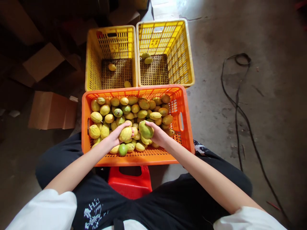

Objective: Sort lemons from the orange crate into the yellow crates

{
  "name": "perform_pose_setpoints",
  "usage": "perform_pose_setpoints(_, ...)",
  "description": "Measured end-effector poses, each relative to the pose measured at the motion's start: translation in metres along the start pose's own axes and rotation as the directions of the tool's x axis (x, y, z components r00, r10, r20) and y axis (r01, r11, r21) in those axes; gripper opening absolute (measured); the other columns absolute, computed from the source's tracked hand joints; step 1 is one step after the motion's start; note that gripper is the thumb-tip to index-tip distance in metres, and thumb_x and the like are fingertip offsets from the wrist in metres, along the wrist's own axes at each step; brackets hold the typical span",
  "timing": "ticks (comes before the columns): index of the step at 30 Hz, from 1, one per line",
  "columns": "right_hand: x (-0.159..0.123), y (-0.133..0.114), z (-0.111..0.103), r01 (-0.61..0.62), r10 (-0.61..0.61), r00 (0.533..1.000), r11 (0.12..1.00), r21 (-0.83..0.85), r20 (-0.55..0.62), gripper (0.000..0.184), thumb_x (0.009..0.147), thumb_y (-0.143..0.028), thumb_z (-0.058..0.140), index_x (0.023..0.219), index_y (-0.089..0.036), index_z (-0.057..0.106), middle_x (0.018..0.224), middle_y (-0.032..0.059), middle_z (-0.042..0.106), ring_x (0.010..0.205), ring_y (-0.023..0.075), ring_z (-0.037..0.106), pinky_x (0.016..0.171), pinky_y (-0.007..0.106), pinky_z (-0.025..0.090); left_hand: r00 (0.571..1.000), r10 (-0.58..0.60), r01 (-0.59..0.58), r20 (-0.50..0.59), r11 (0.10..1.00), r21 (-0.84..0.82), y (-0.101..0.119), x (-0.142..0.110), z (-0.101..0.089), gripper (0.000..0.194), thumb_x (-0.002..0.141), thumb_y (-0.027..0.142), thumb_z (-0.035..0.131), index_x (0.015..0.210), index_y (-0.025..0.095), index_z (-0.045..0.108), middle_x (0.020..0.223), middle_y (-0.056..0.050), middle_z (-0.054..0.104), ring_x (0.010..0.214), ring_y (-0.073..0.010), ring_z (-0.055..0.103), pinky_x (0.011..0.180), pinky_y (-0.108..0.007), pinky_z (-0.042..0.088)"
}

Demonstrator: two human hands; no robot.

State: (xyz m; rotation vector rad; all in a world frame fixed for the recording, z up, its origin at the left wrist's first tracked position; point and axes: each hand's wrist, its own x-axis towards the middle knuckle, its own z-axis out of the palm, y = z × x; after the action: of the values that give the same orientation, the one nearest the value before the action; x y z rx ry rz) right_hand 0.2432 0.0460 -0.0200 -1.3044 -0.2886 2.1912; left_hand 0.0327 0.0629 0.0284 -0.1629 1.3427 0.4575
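Over the slotted orange plastic crate (pixel 136 160), my left hand (pixel 118 133) cups a yellow oval fruit (pixel 125 134), my right hand (pixel 158 133) a plump green fruit (pixel 145 130), both best gripped lightly to avoid bruising.

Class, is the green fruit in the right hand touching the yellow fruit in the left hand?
Apart. The head view shows a gap between the green fruit and the yellow fruit, with other fruits visible in that gap.

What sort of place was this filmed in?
Probably a warehouse or packing area: bare, concrete-looking floor, an orange crate of fruit beside two yellow crates, and a cardboard box at the left.
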Motion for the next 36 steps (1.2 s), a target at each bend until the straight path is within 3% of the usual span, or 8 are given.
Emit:
perform_pose_setpoints(4,0.001,0.002,0.0,0.046,-0.045,0.999,0.998,-0.035,0.017,0.039,0.069,-0.046,0.105,0.093,-0.025,0.082,0.094,0.002,0.086,0.086,0.0219,0.078,0.075,0.029,0.062,0.999,0.021,-0.021,0.039,1.0,-0.009,-0.004,0.004,-0.003,0.019,0.103,0.007,0.07,0.089,0.018,0.074,0.071,-0.006,0.078,0.055,-0.0171,0.073,0.055,-0.024,0.065)
perform_pose_setpoints(8,-0.002,0.004,0.001,0.028,-0.028,1.0,0.999,-0.044,0.005,0.044,0.063,-0.042,0.109,0.09,-0.024,0.079,0.089,0.0014,0.084,0.078,0.0197,0.075,0.072,0.028,0.061,0.999,0.026,-0.025,0.031,0.999,-0.022,-0.007,0.008,-0.007,0.02,0.099,0.005,0.075,0.086,0.02,0.076,0.074,-0.007,0.079,0.057,-0.0183,0.074,0.058,-0.027,0.066)
perform_pose_setpoints(15,-0.001,0.005,0.003,0.01,-0.009,0.996,1.0,0.01,-0.092,0.029,0.081,-0.049,0.094,0.089,-0.027,0.077,0.092,0.0048,0.085,0.092,0.0279,0.082,0.073,0.032,0.065,0.999,0.05,-0.05,-0.008,0.998,-0.046,-0.004,0.007,-0.003,0.032,0.114,0.016,0.057,0.086,0.016,0.073,0.065,-0.007,0.073,0.05,-0.0179,0.071,0.051,-0.023,0.062)
perform_pose_setpoints(21,0.002,0.001,0.003,0.003,0.001,0.999,0.998,0.07,-0.054,0.032,0.083,-0.055,0.088,0.091,-0.027,0.074,0.091,0.0096,0.086,0.109,0.0368,0.087,0.082,0.041,0.072,0.996,0.084,-0.084,-0.011,0.993,-0.082,-0.004,0.005,0.001,0.043,0.12,0.018,0.044,0.087,0.014,0.071,0.065,-0.008,0.074,0.049,-0.0166,0.071,0.051,-0.023,0.063)
perform_pose_setpoints(30,0.003,0.003,-0.001,0.02,-0.012,0.995,0.997,0.077,-0.095,0.031,0.084,-0.05,0.095,0.093,-0.028,0.075,0.093,0.0064,0.085,0.098,0.0334,0.089,0.073,0.039,0.073,0.996,0.085,-0.082,0.02,0.987,-0.138,0.0,0.003,0.002,0.041,0.118,0.018,0.046,0.086,0.014,0.07,0.068,-0.008,0.074,0.05,-0.0164,0.071,0.051,-0.024,0.064)
perform_pose_setpoints(36,0.001,0.001,0.0,-0.04,0.049,0.992,0.996,0.076,-0.12,0.03,0.088,-0.047,0.09,0.103,-0.027,0.073,0.096,0.0071,0.085,0.092,0.0334,0.09,0.073,0.042,0.075,0.995,0.087,-0.095,-0.057,0.983,-0.154,0.001,-0.004,0.005,0.029,0.113,0.017,0.06,0.086,0.014,0.071,0.068,-0.003,0.071,0.046,-0.0126,0.066,0.049,-0.021,0.061)
